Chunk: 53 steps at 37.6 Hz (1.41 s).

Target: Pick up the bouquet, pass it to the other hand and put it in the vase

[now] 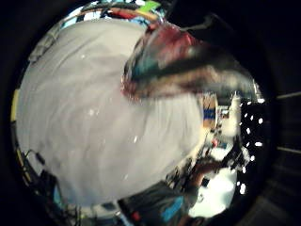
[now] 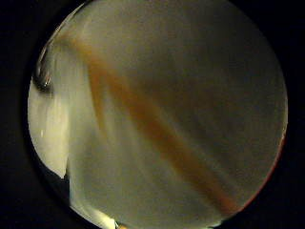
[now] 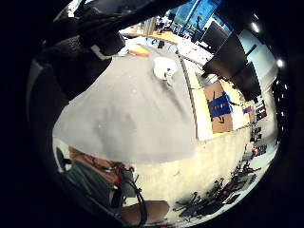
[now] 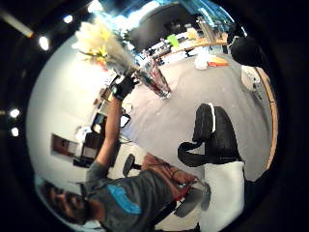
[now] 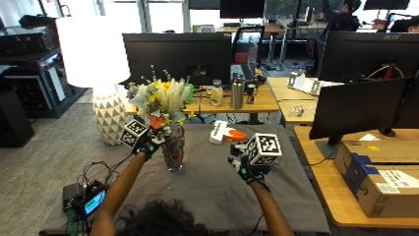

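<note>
The bouquet (image 5: 162,102) of yellow, white and green flowers is gripped by its stems in the left hand (image 5: 148,139), directly above the mouth of the clear glass vase (image 5: 173,153), which stands upright on the grey-covered worktop (image 5: 209,191); whether the stems already reach into the vase cannot be told. The right hand (image 5: 249,167) is held apart over the middle of the worktop, grasping nothing, its fingers loosely curled. A white and orange object (image 5: 224,132) lies at the far edge of the worktop.
</note>
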Each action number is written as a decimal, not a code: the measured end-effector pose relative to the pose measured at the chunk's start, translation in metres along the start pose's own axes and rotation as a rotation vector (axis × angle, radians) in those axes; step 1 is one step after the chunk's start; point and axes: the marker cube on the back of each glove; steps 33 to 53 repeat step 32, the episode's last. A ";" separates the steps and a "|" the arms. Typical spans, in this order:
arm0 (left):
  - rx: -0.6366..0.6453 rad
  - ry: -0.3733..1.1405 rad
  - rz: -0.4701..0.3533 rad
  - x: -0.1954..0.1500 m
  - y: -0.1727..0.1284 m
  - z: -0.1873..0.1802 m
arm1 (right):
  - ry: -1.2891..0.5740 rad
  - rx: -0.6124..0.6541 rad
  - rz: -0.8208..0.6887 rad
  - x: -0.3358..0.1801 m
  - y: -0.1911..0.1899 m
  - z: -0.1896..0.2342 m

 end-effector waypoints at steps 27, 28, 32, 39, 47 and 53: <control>0.276 0.466 0.301 0.024 0.086 -0.116 | -0.032 0.019 -0.049 -0.028 -0.010 -0.006; 0.283 0.467 0.303 0.024 0.087 -0.118 | -0.035 0.017 -0.048 -0.028 -0.011 -0.005; 0.299 0.463 0.305 0.022 0.091 -0.122 | -0.041 0.010 -0.046 -0.029 -0.011 -0.003; 0.299 0.463 0.305 0.022 0.091 -0.122 | -0.041 0.010 -0.046 -0.029 -0.011 -0.003; 0.299 0.463 0.305 0.022 0.091 -0.122 | -0.041 0.010 -0.046 -0.029 -0.011 -0.003; 0.299 0.463 0.305 0.022 0.091 -0.122 | -0.041 0.010 -0.046 -0.029 -0.011 -0.003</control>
